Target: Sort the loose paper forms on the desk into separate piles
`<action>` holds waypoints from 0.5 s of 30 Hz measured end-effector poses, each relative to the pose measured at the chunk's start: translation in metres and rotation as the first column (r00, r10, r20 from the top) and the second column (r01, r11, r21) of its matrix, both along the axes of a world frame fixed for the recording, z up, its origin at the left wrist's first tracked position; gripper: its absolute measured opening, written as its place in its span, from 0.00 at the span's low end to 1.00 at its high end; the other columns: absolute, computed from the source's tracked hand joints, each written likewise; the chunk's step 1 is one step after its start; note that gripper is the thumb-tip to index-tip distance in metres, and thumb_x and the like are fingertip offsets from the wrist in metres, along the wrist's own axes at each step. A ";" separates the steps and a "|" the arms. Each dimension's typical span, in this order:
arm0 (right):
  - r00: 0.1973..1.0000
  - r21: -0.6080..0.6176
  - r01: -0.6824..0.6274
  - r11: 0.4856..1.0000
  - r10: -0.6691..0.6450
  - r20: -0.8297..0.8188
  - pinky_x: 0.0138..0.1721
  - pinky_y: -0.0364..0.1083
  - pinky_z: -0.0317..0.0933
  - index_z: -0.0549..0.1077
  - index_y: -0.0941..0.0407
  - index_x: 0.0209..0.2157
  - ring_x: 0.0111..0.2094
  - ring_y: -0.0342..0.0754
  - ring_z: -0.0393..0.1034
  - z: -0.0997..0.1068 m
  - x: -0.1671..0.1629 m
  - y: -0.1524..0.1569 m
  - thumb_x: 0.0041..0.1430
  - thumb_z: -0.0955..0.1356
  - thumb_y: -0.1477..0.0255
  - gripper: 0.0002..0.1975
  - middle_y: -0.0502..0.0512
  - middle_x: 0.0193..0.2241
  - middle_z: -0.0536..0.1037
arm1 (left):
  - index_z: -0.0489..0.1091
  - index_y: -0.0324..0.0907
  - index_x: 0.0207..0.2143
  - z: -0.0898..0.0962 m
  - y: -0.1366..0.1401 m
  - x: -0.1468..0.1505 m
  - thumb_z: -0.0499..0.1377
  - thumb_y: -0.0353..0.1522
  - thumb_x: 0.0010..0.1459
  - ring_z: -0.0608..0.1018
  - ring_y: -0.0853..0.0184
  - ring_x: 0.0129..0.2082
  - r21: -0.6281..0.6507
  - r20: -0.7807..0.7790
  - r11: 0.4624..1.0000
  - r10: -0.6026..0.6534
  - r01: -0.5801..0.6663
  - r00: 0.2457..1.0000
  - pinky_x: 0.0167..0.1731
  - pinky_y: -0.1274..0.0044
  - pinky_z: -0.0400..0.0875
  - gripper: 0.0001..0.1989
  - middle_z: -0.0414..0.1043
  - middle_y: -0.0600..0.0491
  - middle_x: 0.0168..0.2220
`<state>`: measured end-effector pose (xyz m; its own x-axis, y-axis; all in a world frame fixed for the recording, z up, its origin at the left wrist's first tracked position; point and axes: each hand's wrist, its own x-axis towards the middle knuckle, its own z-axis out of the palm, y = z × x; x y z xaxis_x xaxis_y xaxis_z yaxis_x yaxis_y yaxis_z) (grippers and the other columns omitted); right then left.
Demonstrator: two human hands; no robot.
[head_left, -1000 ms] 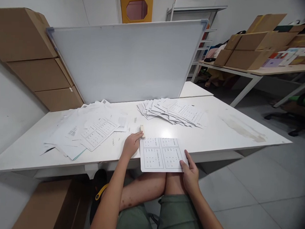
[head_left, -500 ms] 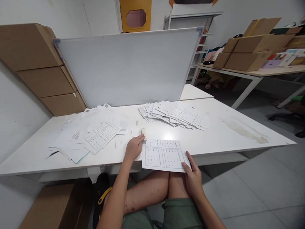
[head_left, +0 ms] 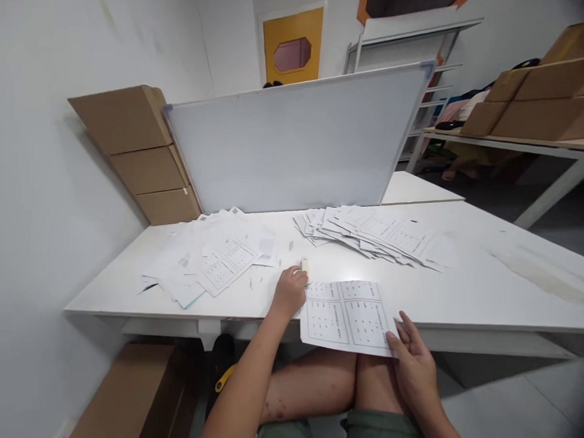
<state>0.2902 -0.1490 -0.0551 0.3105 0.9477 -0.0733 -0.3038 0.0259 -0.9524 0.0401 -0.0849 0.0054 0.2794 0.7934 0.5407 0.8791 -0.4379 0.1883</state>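
- One loose, spread pile of white papers [head_left: 176,256] is seen well to the left of the white rectangular paper sheet printed with black-lined boxes [head_left: 343,315].
- The bare left hand [head_left: 290,292] is set against the sheet's left edge, toward its far corner; neither hand can be called nearer, since the sheet is met at both ends.
- A small cream-coloured block [head_left: 305,265] is touched by the left fingertips, just beyond the sheet's far left corner; whether it is gripped or only pressed cannot be told.
- The sheet itself is spanned between the hands, its long axis apparently directed from left to right, its near edge hung past the front of the white desk [head_left: 480,302].
- A fanned stack of white printed papers [head_left: 368,233] is spread beyond the sheet.
- The bare right hand [head_left: 415,359] is clamped at the sheet's near right corner, thumb on top, other fingers partly hidden; the hands are parted by the sheet's width.
- Since half a second ago, the view has been swung leftward, and the right forefinger is held farther off the sheet's edge; the left hand's contact with the block is unchanged.
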 end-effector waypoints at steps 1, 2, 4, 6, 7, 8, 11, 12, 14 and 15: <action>1.000 -0.027 0.006 1.000 -0.006 -0.005 0.61 0.55 0.53 0.60 0.53 0.62 0.60 0.58 0.59 0.003 0.001 0.002 0.42 0.74 0.56 0.45 0.59 0.58 0.68 | 0.71 0.40 0.35 0.000 -0.001 0.002 0.51 0.17 0.50 0.71 0.58 0.52 -0.011 -0.032 1.000 0.007 -0.007 0.999 0.49 0.64 0.69 0.15 0.75 0.47 0.42; 1.000 -0.066 -0.007 0.998 0.007 -0.005 0.60 0.56 0.55 0.62 0.54 0.60 0.59 0.59 0.61 0.007 0.003 0.005 0.39 0.74 0.55 0.46 0.60 0.57 0.69 | 0.71 0.40 0.35 -0.001 -0.001 0.003 0.51 0.18 0.50 0.71 0.58 0.51 -0.016 -0.058 1.000 0.017 -0.018 0.998 0.48 0.64 0.69 0.15 0.75 0.46 0.40; 0.998 -0.188 -0.059 0.980 0.060 0.001 0.55 0.56 0.62 0.68 0.56 0.57 0.54 0.62 0.66 0.016 0.010 0.014 0.34 0.76 0.55 0.45 0.63 0.52 0.74 | 0.70 0.39 0.34 -0.004 -0.002 0.005 0.51 0.18 0.51 0.71 0.58 0.50 -0.006 -0.106 0.999 0.035 -0.036 0.994 0.46 0.65 0.69 0.13 0.74 0.45 0.38; 0.988 -0.320 -0.143 0.937 0.154 0.008 0.45 0.56 0.69 0.72 0.58 0.51 0.46 0.64 0.72 0.026 0.017 0.027 0.30 0.77 0.58 0.42 0.66 0.44 0.78 | 0.69 0.39 0.32 -0.009 -0.002 0.007 0.52 0.19 0.51 0.72 0.58 0.47 0.009 -0.167 0.999 0.037 -0.036 0.985 0.43 0.67 0.69 0.10 0.73 0.45 0.36; 0.977 -0.364 -0.194 0.911 0.213 0.012 0.40 0.56 0.70 0.74 0.58 0.48 0.41 0.64 0.74 0.032 0.020 0.034 0.29 0.78 0.59 0.39 0.66 0.40 0.79 | 0.68 0.39 0.31 -0.012 -0.002 0.007 0.52 0.19 0.51 0.72 0.59 0.45 0.012 -0.194 0.999 0.039 -0.038 0.980 0.41 0.68 0.69 0.09 0.72 0.45 0.35; 0.958 -0.387 -0.259 0.885 0.287 0.016 0.36 0.56 0.71 0.76 0.58 0.44 0.37 0.64 0.75 0.037 0.022 0.042 0.28 0.78 0.61 0.36 0.66 0.37 0.80 | 0.68 0.39 0.30 -0.014 -0.002 0.008 0.52 0.20 0.51 0.72 0.59 0.43 0.016 -0.208 0.999 0.054 -0.052 0.977 0.39 0.69 0.69 0.09 0.72 0.45 0.34; 0.843 -0.376 -0.468 0.800 0.531 0.082 0.31 0.57 0.69 0.78 0.56 0.35 0.29 0.62 0.75 0.056 0.021 0.061 0.28 0.77 0.65 0.25 0.63 0.32 0.81 | 0.67 0.39 0.30 -0.017 -0.003 0.010 0.51 0.20 0.51 0.72 0.61 0.38 0.024 -0.191 0.994 0.110 -0.107 0.975 0.36 0.70 0.68 0.09 0.71 0.46 0.33; 0.813 -0.356 -0.489 0.796 0.565 0.145 0.31 0.57 0.69 0.78 0.55 0.33 0.29 0.62 0.75 0.064 0.019 0.065 0.28 0.77 0.65 0.23 0.62 0.31 0.81 | 0.67 0.39 0.31 -0.017 -0.004 0.010 0.51 0.20 0.51 0.72 0.60 0.38 0.023 -0.179 0.993 0.121 -0.118 0.976 0.36 0.70 0.68 0.09 0.71 0.46 0.33; 0.789 -0.271 -0.430 0.861 0.504 0.352 0.34 0.58 0.67 0.79 0.53 0.29 0.30 0.63 0.74 0.084 0.014 0.069 0.28 0.75 0.64 0.19 0.59 0.29 0.81 | 0.67 0.39 0.32 -0.014 -0.005 0.010 0.51 0.21 0.51 0.72 0.60 0.38 0.009 -0.162 0.992 0.125 -0.125 0.979 0.37 0.69 0.68 0.09 0.70 0.46 0.34; 0.805 -0.169 -0.337 0.926 0.377 0.458 0.36 0.58 0.66 0.79 0.52 0.27 0.30 0.63 0.74 0.097 0.010 0.067 0.28 0.75 0.65 0.16 0.58 0.27 0.80 | 0.67 0.39 0.33 -0.012 -0.005 0.010 0.52 0.21 0.51 0.72 0.59 0.38 0.001 -0.149 0.992 0.125 -0.126 0.981 0.37 0.69 0.68 0.09 0.70 0.46 0.35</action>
